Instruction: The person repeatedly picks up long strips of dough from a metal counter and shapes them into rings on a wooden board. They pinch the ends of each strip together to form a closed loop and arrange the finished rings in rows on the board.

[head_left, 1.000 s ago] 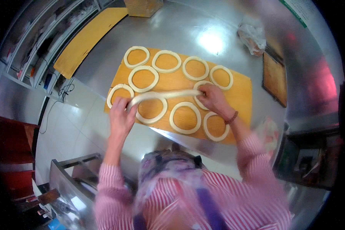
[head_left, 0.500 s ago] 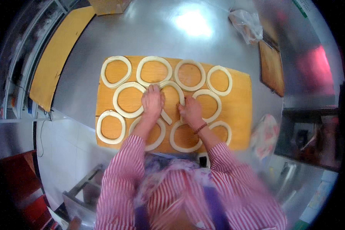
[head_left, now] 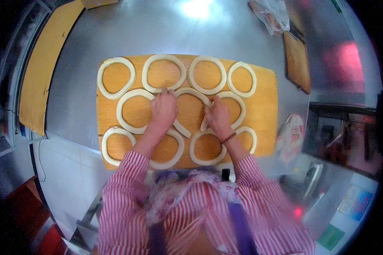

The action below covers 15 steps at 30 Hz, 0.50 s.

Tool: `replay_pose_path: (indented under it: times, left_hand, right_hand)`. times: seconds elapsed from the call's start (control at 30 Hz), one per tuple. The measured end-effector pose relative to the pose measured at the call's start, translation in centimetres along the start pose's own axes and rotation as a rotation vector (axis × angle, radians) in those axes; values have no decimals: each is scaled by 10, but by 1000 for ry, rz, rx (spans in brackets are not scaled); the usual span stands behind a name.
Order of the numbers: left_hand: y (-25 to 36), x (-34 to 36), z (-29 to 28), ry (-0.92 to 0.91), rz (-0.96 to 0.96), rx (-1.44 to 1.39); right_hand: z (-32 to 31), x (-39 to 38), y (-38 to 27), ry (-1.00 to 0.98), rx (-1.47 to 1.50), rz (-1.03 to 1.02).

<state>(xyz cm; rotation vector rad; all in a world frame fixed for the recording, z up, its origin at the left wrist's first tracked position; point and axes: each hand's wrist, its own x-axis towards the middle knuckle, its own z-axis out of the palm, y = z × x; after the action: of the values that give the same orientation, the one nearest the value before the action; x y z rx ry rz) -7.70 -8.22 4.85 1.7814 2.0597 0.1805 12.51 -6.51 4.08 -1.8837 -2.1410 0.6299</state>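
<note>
A wooden board (head_left: 264, 110) carries several pale dough rings (head_left: 117, 58) laid in rows. Amid them lies a dough strip (head_left: 190, 91) bent into an arch, open towards me, its two ends apart. My left hand (head_left: 164, 109) is closed on the strip's left side, fingertips at the upper curve; the left end pokes out below the hand, slanting right. On the right side, my right hand (head_left: 219, 114) pinches the strip, whose other end shows just below the fingers. My forearms partly hide the nearest rings.
The board rests on a shiny metal table (head_left: 157, 36). A clear plastic bag (head_left: 270, 15) and a darker wooden board (head_left: 297, 61) are at the far right. A crumpled patterned cloth (head_left: 291, 136) lies at the right edge. Another long board (head_left: 51, 63) stands at the left.
The right side of the dough strip has swung outward, widening the arch. My right hand has shifted slightly right with it. The whole view has tilted a little.
</note>
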Motion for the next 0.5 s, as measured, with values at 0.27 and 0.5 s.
replay_pose_path:
  times: [0.27, 0.5]
  left_hand:
    - [-19, -24, 13, 203, 518, -133]
    - [-13, -8, 48, 354, 394, -98]
  right_hand:
    - [-28, -11, 31, -351, -124, -466]
    - [-22, 5, 41, -499, -181, -811]
